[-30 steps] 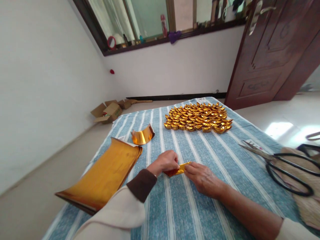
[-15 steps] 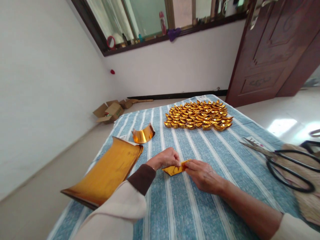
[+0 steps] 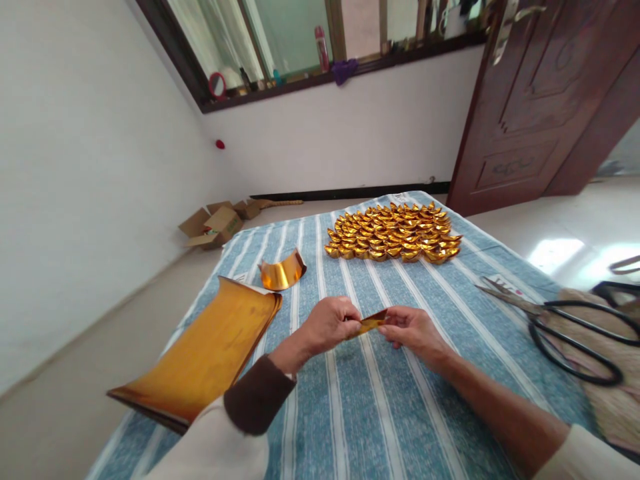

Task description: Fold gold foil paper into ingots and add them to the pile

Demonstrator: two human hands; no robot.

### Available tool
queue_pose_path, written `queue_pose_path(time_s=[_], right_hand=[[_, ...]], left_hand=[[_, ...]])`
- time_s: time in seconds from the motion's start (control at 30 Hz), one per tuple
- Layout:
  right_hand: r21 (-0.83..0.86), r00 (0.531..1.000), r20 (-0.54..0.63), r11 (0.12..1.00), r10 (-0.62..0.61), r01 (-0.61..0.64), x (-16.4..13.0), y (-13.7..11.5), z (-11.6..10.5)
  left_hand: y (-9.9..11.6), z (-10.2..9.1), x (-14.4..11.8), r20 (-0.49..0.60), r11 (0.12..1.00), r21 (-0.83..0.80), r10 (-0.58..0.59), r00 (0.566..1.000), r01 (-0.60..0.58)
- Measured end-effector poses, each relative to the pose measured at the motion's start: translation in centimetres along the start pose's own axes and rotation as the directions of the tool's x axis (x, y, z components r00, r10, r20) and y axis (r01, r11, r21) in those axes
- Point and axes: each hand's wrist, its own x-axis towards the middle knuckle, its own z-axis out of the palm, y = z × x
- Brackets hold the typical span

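Note:
My left hand [image 3: 327,325] and my right hand [image 3: 413,329] pinch the two ends of a small folded gold foil paper [image 3: 372,323], held just above the blue striped cloth [image 3: 380,413]. A stack of gold foil sheets [image 3: 205,357] lies to the left of my left arm. Beyond that stack, a curled gold sheet [image 3: 283,273] stands on its edge. Several folded gold ingots [image 3: 393,233] sit packed in rows at the far end of the cloth.
Large black-handled scissors [image 3: 560,320] lie at the right on a woven mat [image 3: 607,373]. Open cardboard boxes [image 3: 213,225] sit on the floor by the left wall. A dark wooden door [image 3: 540,100] stands open at the right, under a window ledge with bottles.
Both hands have lifted the gold paper off the cloth. It was lying flat as a wider shape half a second ago and is now pinched narrow between the fingertips.

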Motion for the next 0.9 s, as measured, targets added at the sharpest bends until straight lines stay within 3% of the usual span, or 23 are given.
queue_pose_path(time_s=[0.13, 0.2, 0.3, 0.37, 0.47, 0.6, 0.8, 0.9], right_hand=[[-0.153, 0.983, -0.046, 0.973, -0.18, 0.171, -0.4, 0.4, 0.3], [-0.367, 0.925, -0.039, 0.867, -0.378, 0.338, -0.7, 0.5, 0.4], [-0.634, 0.737, 0.164, 0.502, -0.655, 0.588, -1.2, 0.3, 0.6], [-0.713, 0.619, 0.324, 0.245, -0.716, 0.657, -1.6, 0.0, 0.8], [-0.741, 0.543, 0.477, 0.017, -0.691, 0.672, -2.0, -0.4, 1.2], [-0.687, 0.52, 0.593, -0.05, -0.615, 0.725, -2.6, -0.3, 1.8], [-0.633, 0.522, 0.65, -0.014, -0.553, 0.774, -2.9, 0.2, 2.2], [-0.638, 0.556, 0.643, 0.033, -0.527, 0.769, -2.9, 0.4, 2.2]], left_hand=[[-0.1, 1.4, -0.9, -0.118, 0.909, 0.369, 0.255, 0.96, -0.196], [-0.4, 2.1, -1.5, -0.155, 0.825, 0.514, 0.358, 0.921, -0.235], [-0.9, 3.2, -2.4, -0.211, 0.758, 0.594, 0.471, 0.857, -0.27], [-1.4, 3.9, -3.1, -0.261, 0.759, 0.59, 0.503, 0.824, -0.276], [-2.2, 5.2, -4.1, -0.315, 0.774, 0.576, 0.506, 0.803, -0.262], [-2.8, 6.6, -5.4, -0.318, 0.785, 0.566, 0.489, 0.812, -0.251], [-2.8, 7.3, -6.5, -0.291, 0.841, 0.469, 0.436, 0.851, -0.27], [-2.7, 7.3, -6.6, -0.292, 0.865, 0.431, 0.402, 0.868, -0.255]])
